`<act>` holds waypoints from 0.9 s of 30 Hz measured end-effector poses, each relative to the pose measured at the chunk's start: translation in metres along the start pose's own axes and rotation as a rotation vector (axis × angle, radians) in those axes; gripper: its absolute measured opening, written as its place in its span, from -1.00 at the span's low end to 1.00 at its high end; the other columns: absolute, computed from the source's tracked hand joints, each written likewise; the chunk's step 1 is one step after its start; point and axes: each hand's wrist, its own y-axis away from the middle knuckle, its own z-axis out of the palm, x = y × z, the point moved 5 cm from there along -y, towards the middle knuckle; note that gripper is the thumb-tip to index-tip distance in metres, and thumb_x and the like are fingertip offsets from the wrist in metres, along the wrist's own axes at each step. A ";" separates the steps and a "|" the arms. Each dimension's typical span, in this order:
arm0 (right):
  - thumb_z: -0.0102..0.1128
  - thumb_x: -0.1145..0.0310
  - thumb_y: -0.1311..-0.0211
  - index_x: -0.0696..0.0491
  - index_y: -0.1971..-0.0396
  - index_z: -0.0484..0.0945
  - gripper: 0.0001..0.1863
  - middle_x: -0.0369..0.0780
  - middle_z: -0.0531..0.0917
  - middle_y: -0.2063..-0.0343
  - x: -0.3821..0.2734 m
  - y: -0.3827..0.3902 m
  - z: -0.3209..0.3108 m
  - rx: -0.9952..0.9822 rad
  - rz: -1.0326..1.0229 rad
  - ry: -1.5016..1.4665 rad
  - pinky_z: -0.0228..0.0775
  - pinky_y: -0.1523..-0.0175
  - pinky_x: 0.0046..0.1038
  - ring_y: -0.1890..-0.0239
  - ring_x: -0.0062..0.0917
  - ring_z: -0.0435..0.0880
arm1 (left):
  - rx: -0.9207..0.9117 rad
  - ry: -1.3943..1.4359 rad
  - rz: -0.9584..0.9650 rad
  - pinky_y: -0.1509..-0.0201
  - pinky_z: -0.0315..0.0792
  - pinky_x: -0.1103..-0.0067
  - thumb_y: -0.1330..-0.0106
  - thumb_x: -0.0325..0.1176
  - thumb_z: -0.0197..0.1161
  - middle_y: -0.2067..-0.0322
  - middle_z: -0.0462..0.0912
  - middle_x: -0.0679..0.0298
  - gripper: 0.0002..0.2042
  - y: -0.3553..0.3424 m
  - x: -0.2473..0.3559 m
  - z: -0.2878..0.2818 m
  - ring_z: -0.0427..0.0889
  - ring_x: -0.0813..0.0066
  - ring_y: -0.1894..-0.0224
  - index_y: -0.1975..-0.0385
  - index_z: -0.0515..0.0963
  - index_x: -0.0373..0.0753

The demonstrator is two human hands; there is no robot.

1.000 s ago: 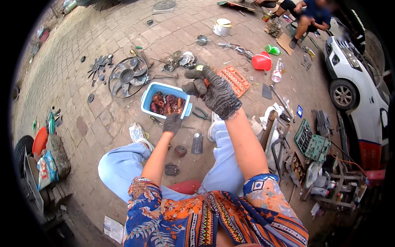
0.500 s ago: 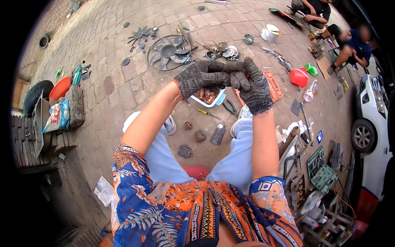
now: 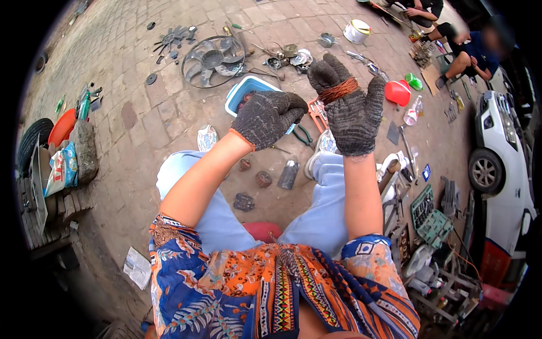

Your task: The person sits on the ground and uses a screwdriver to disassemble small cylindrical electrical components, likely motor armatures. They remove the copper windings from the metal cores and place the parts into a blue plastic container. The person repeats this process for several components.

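Observation:
My right hand [image 3: 353, 116], in a dark knitted glove, is turned palm up with the thumb apart. A bundle of thin copper wire [image 3: 340, 90] lies across its fingers, seemingly looped round them. Close beside it on the left, my left hand [image 3: 270, 117], gloved too, is closed with its fingertips pressed together toward the wire. What those fingers hold, if anything, is hidden. Under the left hand a blue-rimmed white tub [image 3: 231, 101] shows, with coppery pieces inside. Pliers [image 3: 304, 135] lie on the bricks between the two hands.
Between my feet lie a dark cylindrical part [image 3: 288, 173] and small rusty parts [image 3: 263, 179]. Farther off are a fan [image 3: 212, 59], a white bucket [image 3: 357, 32] and a red container [image 3: 397, 92]. A green socket set [image 3: 432, 217], a white car [image 3: 502, 152] and seated people occupy the right.
My hands have come apart. The right hand has opened upward, showing the copper wire on its fingers; the left has dropped slightly, exposing more of the tub. The view has shifted a little.

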 end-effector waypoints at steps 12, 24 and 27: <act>-0.37 -0.33 -0.24 0.29 -0.22 0.16 -0.08 0.03 0.36 -0.16 0.034 0.000 0.009 -0.102 0.089 0.201 0.05 -0.35 -0.28 -0.20 -0.21 0.33 | 0.242 -0.493 0.318 0.44 0.43 0.40 -0.09 -0.28 0.19 0.49 0.55 0.20 -0.81 0.003 0.031 -0.016 0.57 0.26 0.49 0.32 0.53 -0.15; -0.29 -0.33 -0.21 0.28 -0.24 0.12 -0.06 0.02 0.28 -0.21 0.032 0.004 0.014 -0.055 0.107 -0.269 -0.03 -0.38 -0.27 -0.25 -0.20 0.27 | 0.661 0.152 0.004 -0.01 0.41 0.46 0.01 -0.41 0.42 0.01 0.42 0.14 -0.38 0.004 0.025 -0.013 0.43 0.35 -0.03 -0.10 0.33 -0.28; -0.28 -0.31 -0.22 0.29 -0.21 0.18 -0.09 0.02 0.38 -0.15 0.029 0.002 0.015 -0.149 0.141 -0.287 0.06 -0.34 -0.25 -0.19 -0.19 0.35 | 0.459 0.549 -0.076 -0.12 0.37 0.49 -0.01 -0.40 0.41 -0.03 0.41 0.18 -0.35 -0.011 -0.005 -0.002 0.40 0.41 -0.09 -0.14 0.29 -0.29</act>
